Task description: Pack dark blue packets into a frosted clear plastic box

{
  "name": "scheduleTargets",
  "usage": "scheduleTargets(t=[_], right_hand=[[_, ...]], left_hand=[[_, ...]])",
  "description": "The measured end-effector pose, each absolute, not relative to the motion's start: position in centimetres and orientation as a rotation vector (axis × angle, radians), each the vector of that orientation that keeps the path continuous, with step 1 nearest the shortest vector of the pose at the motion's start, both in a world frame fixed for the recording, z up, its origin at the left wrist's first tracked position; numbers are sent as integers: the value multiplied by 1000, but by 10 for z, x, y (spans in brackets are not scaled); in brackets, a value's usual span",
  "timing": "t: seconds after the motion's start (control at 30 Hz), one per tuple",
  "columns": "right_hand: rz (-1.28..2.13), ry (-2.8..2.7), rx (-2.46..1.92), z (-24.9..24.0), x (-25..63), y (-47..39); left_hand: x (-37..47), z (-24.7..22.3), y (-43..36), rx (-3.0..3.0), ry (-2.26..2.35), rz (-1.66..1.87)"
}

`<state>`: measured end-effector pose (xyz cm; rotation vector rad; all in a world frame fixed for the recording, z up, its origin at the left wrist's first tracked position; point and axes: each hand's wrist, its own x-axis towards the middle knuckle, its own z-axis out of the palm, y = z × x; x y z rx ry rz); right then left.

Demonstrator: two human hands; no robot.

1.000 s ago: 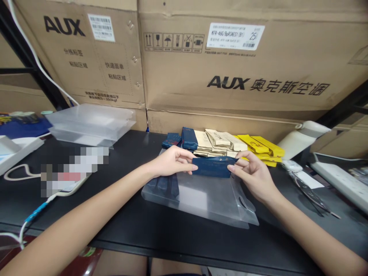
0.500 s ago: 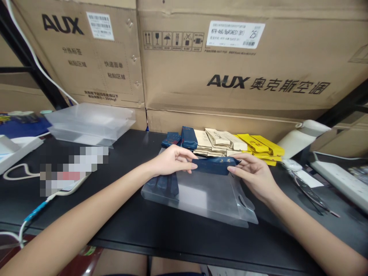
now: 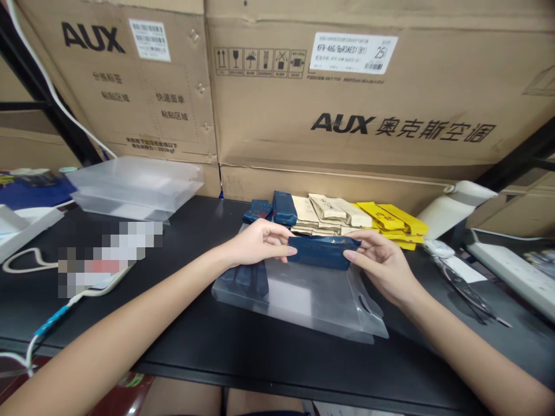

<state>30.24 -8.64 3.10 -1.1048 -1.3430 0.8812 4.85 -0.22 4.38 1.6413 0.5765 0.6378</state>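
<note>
Between both hands a dark blue packet is held lengthwise, above a clear plastic bag that lies flat on the black table. My left hand pinches its left end with thumb and fingers. At its right end my right hand grips with the thumb in front. Inside the bag's left part, more dark blue packets show through the plastic. Behind my hands stand rows of blue packets, cream packets and yellow packets.
Folded clear plastic bags lie at the back left. A phone-like item with a cable is at left, partly blurred out. On the right are a white bottle, glasses and a power strip. Cardboard boxes wall the back.
The blue packet has tilted so that more of its broad face shows towards me. Both hands keep their grip in nearly the same place.
</note>
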Motion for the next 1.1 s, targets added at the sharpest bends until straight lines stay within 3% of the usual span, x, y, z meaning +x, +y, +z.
scheduleTargets(t=[0.3, 0.6, 0.77, 1.1], right_hand=[[925, -1183, -1161, 40, 299, -83], [836, -1017, -1316, 47, 318, -69], [974, -1133, -1411, 49, 338, -59], [1071, -1199, -1507, 55, 370, -59]], left_hand=[[48, 47, -1, 1694, 514, 606], [46, 43, -2, 2148, 615, 898], [44, 45, -7, 2464, 838, 737], [42, 44, -4, 2479, 874, 612]])
